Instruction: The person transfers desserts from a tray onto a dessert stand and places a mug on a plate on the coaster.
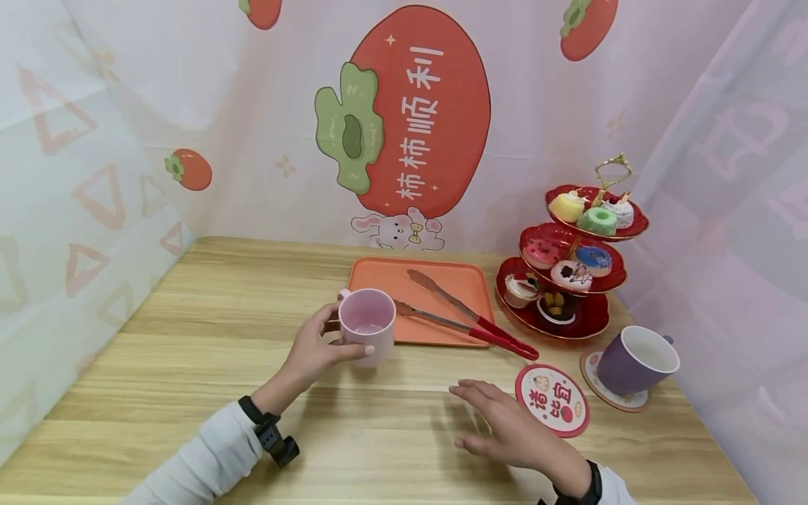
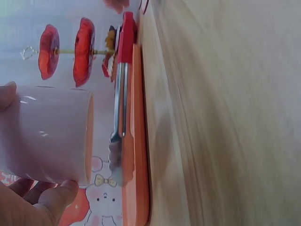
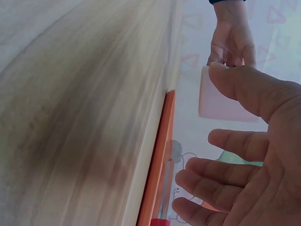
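Note:
My left hand (image 1: 318,344) grips a pink mug (image 1: 372,354), thumb on its near side and fingers around the handle side. The mug is upright and held a little above the table, in front of the orange tray. Its smooth outer wall (image 2: 47,134) fills the left of the left wrist view. My right hand (image 1: 505,424) hovers over the table with fingers extended and thumb apart, holding nothing. A round red-and-white coaster (image 1: 552,401) lies just beyond it, to the right.
Red-handled tongs (image 1: 482,328) lie across the orange tray (image 1: 379,270), their handles sticking out past its near right corner. Behind on the right stands a red three-tier stand (image 1: 596,319) with cakes and donuts. A purple mug (image 1: 621,368) sits on another coaster (image 1: 621,403).

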A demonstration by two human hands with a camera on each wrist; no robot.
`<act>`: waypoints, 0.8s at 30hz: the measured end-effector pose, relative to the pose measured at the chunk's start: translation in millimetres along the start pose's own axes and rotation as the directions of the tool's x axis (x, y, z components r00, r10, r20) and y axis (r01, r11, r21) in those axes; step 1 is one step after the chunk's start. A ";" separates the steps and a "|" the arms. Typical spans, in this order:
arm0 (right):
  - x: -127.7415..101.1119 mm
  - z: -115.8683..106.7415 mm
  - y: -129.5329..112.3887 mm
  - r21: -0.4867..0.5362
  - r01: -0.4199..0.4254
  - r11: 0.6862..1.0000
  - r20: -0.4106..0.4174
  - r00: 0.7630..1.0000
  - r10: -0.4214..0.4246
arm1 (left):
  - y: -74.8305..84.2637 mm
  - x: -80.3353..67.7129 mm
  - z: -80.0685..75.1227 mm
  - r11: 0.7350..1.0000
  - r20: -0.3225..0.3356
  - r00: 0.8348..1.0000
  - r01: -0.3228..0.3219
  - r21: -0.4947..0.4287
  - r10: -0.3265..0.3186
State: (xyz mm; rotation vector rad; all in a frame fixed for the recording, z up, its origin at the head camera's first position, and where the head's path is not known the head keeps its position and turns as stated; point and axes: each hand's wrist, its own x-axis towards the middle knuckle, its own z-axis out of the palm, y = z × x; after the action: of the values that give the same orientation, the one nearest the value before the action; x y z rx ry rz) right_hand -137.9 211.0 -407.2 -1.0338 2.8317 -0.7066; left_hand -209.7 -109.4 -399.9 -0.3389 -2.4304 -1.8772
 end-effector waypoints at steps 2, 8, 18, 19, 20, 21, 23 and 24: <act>1.3 -0.4 -0.7 0.013 -0.008 1.000 -0.004 1.000 0.008 | 1.0 -2.3 4.1 1.000 0.014 1.000 -0.005 -0.008 0.005; 5.2 -0.6 -1.5 0.034 -0.020 0.999 -0.015 1.000 0.020 | 5.2 -9.5 17.6 0.998 0.073 0.997 -0.014 -0.058 0.018; 10.0 0.5 -1.7 0.066 0.016 0.998 -0.083 0.997 -0.010 | 12.4 -19.6 37.0 0.994 0.156 0.987 -0.024 -0.108 0.041; 10.6 0.4 -2.1 0.072 0.017 0.997 -0.089 0.996 -0.011 | 12.9 -20.7 38.5 0.994 0.163 0.986 -0.023 -0.111 0.041; 11.3 0.3 -2.5 0.076 0.019 0.997 -0.096 0.995 -0.011 | 13.3 -21.7 40.1 0.993 0.171 0.984 -0.025 -0.114 0.045; 12.0 0.2 -2.9 0.081 0.023 0.996 -0.105 0.994 -0.014 | 14.0 -22.8 41.6 0.993 0.180 0.983 -0.026 -0.118 0.047; 13.5 0.0 -3.8 0.095 0.028 0.995 -0.117 0.993 -0.017 | 15.3 -24.7 44.5 0.991 0.200 0.978 -0.030 -0.129 0.056; 14.1 -0.1 -4.2 0.101 0.034 0.994 -0.124 0.992 -0.021 | 15.9 -25.6 46.1 0.991 0.211 0.976 -0.030 -0.131 0.058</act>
State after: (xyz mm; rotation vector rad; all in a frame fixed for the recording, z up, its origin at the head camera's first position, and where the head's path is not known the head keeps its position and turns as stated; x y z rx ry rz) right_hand -146.3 199.5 -403.7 -1.0503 2.8516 -0.9396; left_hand -177.2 -64.8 -401.2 -0.6283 -2.4107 -2.0813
